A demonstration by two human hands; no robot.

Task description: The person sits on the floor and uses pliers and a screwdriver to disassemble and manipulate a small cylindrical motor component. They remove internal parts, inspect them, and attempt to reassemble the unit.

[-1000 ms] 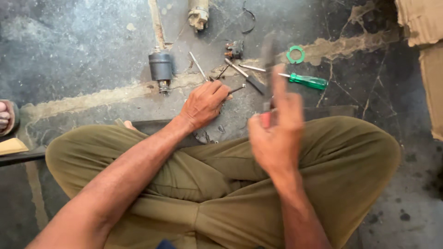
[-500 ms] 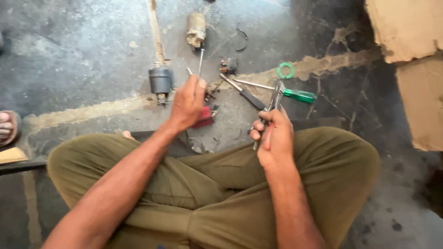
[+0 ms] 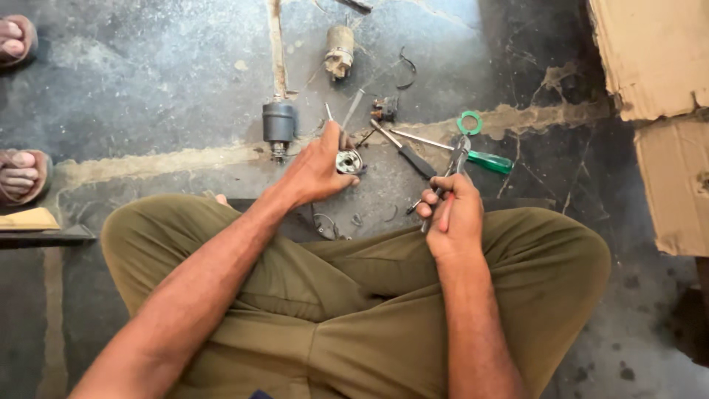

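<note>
Small round silver metal part with dark centre hole sits face-up on the concrete floor. Red-handled steel pliers are tilted, jaws pointing away, off the floor.

A dark, stained concrete floor with pale cracked seams takes daylight from the upper left, with torn cardboard along the right edge and sandalled feet at the left edge.

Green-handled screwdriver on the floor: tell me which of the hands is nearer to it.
Right. The right hand, gripping pliers, sits just below-left of the green-handled screwdriver; the left hand is farther left, on a round metal part.
</note>
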